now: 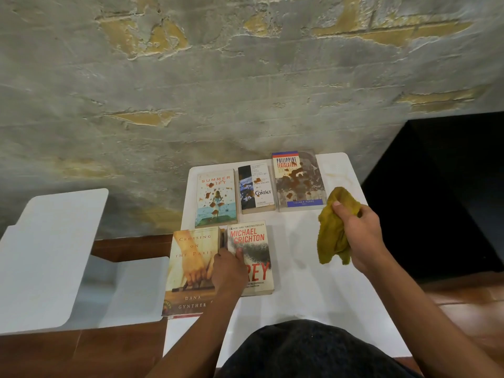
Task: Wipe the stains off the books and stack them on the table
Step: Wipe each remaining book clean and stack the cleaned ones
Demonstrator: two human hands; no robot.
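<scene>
Five books lay on the white table (338,296); back row of three, Summer book (216,198), Contact book (256,189) and Philippine book (299,180), all spotted with brown stains, the last worst; front row, Crossing book (191,268) overhanging the table's left edge and Crichton book (252,257) just beside it, both looking clean. Left hand (227,271) gripped the Crichton book's left edge, thumb on the cover, fingers curled out of sight; step in hand seemed to be lifting it for stacking, probably onto the Crossing book; best to square the edges and seat the stack fully on the table first. Right hand (357,236) was raised above the table's right side, clamped on a bunched mustard cloth (334,230), near the Philippine book; wiping should press lightly, fresh fold each pass.
</scene>
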